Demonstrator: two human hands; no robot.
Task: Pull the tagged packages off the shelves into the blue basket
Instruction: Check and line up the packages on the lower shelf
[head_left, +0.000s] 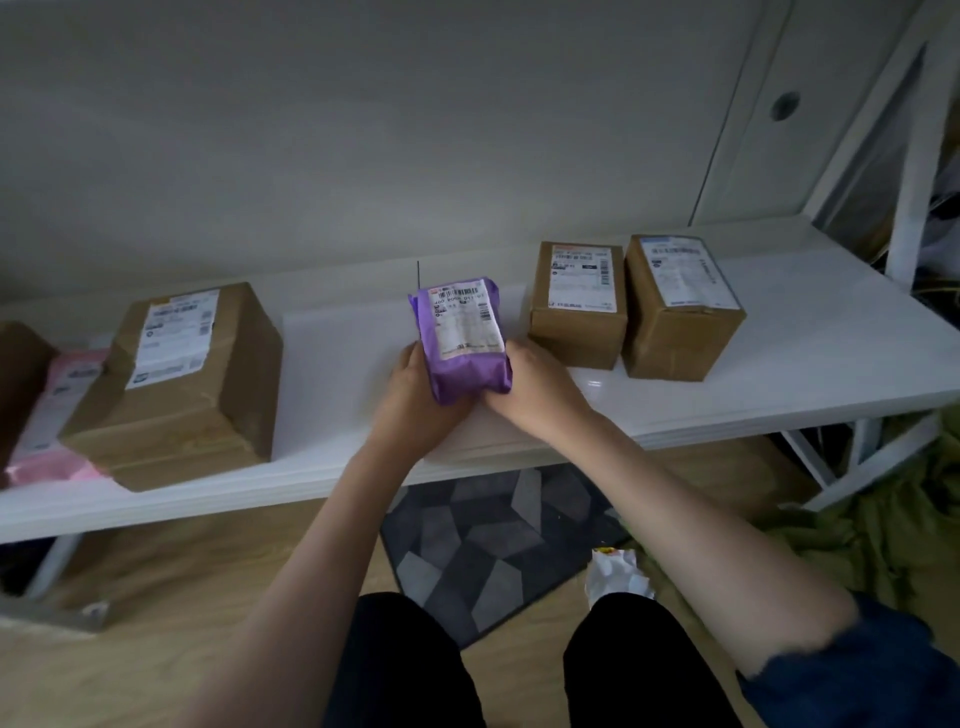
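Observation:
A purple plastic package with a white shipping label stands at the middle of the white shelf. My left hand grips its lower left side and my right hand grips its lower right side. A large brown box with a label sits to the left. Two smaller labelled brown boxes stand side by side to the right. A pink mailer lies at the far left, partly under the large box. No blue basket is in view.
Another brown box shows at the left edge. Below the shelf lie a grey patterned mat, crumpled white paper and green cloth on the wooden floor. A white shelf post rises at the right.

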